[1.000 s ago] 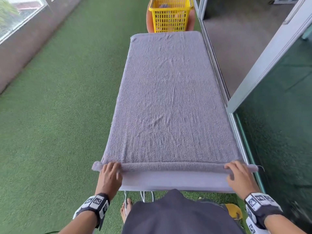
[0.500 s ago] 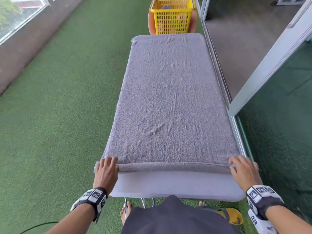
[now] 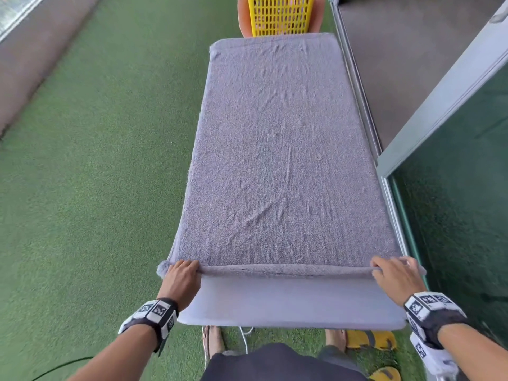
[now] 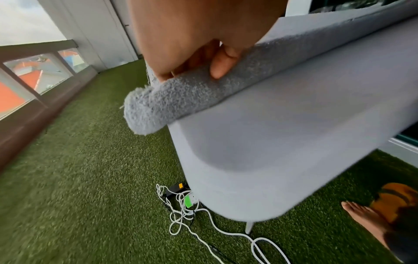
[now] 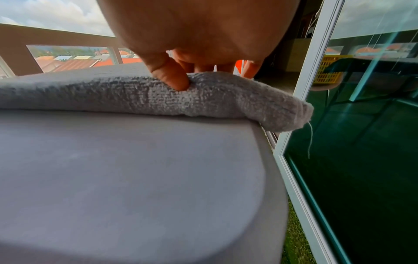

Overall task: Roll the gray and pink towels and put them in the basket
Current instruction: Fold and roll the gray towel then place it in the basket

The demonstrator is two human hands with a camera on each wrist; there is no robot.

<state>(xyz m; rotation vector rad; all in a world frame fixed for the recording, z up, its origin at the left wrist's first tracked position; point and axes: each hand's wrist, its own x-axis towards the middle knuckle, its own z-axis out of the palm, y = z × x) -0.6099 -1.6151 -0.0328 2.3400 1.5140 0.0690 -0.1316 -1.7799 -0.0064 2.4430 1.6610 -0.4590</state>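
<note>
The gray towel (image 3: 277, 160) is lying flat along the white desk (image 3: 291, 303) and is covering almost all of it, and only the near strip of the desk is showing bare. The near edge of the towel is turned over into a thin roll (image 3: 283, 270) that is running across the desk from one side to the other. The left hand (image 3: 181, 279) is gripping the left end of this roll, with the thumb (image 4: 222, 62) pressing on the front of it. The right hand (image 3: 395, 276) is gripping the right end in the same way, its thumb (image 5: 169, 75) sinking into the cloth. The yellow basket (image 3: 280, 15) is standing beyond the far end of the desk, on an orange stool (image 3: 243, 20).
</note>
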